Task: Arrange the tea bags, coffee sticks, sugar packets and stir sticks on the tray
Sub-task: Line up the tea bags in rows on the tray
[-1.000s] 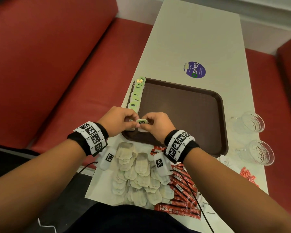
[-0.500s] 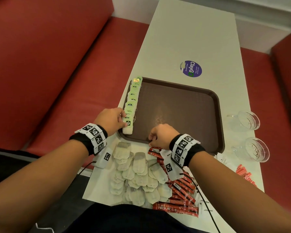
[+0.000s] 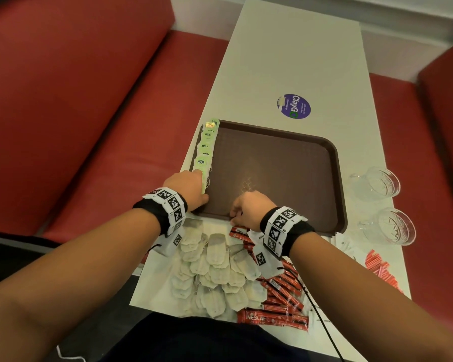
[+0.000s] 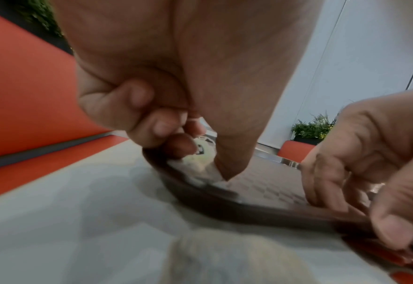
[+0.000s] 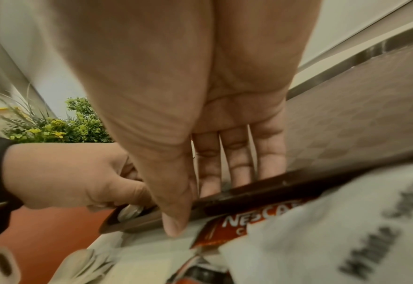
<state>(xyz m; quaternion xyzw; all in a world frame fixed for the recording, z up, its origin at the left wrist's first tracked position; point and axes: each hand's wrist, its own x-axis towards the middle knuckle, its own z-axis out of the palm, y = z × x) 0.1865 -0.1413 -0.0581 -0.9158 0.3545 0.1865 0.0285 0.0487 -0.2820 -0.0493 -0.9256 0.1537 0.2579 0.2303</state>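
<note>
Row of tea bags being seated at the tray's left rim; the row could be toppled.

Head view: the left hand is curled at the near end of the tea bag row, at nine o'clock on the tray; loose tea bags and coffee sticks lie at six o'clock. Left wrist view: a bag is pinched by bent fingers; a jerky release could knock its neighbours over. Right wrist view: the right hand is spread, fingers straight on the near rim, thumb outside; the tray could be nudged.

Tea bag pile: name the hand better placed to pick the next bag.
Right. The right hand rests open on the tray rim, beside the tea bag pile; the left hand pinches the tea bag row's end.
</note>
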